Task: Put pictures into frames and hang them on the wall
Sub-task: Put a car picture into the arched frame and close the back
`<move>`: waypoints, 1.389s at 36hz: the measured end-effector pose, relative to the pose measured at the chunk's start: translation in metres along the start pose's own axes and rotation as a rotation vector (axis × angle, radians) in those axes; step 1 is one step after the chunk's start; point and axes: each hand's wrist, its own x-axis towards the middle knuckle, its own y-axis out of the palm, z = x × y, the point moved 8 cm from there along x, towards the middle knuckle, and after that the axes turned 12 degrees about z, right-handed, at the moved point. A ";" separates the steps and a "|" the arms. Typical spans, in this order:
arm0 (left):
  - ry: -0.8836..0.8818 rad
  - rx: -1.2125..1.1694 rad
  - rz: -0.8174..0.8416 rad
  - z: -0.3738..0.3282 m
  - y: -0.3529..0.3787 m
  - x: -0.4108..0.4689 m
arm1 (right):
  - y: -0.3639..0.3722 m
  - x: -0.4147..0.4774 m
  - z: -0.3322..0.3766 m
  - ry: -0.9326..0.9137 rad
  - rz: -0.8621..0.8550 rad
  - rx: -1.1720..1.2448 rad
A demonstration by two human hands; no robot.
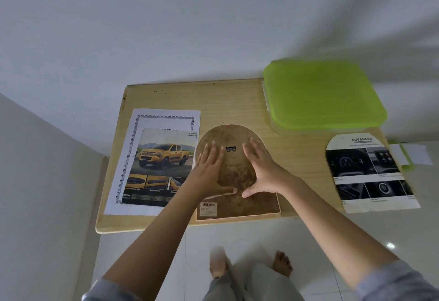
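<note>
An arched picture frame (pixel 238 217) is laid face down at the near edge of a light wooden table (pixel 237 101), roughly at its middle; its stained brown backing board (pixel 237 172) is turned upward, with a small metal hanger (pixel 230 149) set near the rounded far end and a barcode label (pixel 209 209) stuck at the near left corner; whether the board is fully seated in the frame cannot be told. The left hand (pixel 210 170) is pressed flat on the left half of the board, fingers straight and spread, nothing grasped; the right hand (pixel 263 172) is laid flat on the right half in the same released way; the two thumbs are pointed toward each other and nearly meet.

Just left of the frame a car brochure (pixel 161 165) showing a yellow pickup is placed on top of a white sheet (pixel 166 115) with a printed ornamental border; the brochure's right edge is partly covered by the left forearm. On the right of the table, well apart from the frame, an arch-shaped cut-out picture (pixel 368 174) of a car interior is laid face up; beyond it, at the far right corner, a container with a bright green lid (pixel 323 93) is set. A pale wall (pixel 166 27) is seen behind the table; white floor tiles (pixel 261 236) and a bare foot (pixel 281 262) are seen below.
</note>
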 end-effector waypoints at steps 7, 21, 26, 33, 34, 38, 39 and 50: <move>-0.014 0.052 0.098 0.004 0.012 0.008 | 0.008 0.013 -0.003 0.076 0.103 -0.089; -0.045 0.015 0.132 0.001 -0.001 0.008 | -0.004 0.015 0.007 0.186 0.172 -0.214; -0.053 -0.034 0.060 0.004 -0.032 0.012 | -0.025 0.015 0.011 0.129 0.124 -0.218; -0.040 0.059 0.130 0.004 -0.035 0.031 | -0.035 0.036 0.008 0.065 0.109 -0.142; -0.046 0.062 0.143 0.004 -0.035 0.034 | -0.033 0.039 0.008 0.067 0.128 -0.138; -0.062 0.054 0.181 0.003 -0.031 0.040 | -0.030 0.042 0.008 0.051 0.164 -0.146; -0.064 0.055 0.189 0.003 -0.031 0.040 | -0.030 0.042 0.008 0.045 0.164 -0.154; -0.134 0.072 0.233 0.000 -0.029 0.043 | -0.036 0.042 0.013 0.064 0.145 -0.206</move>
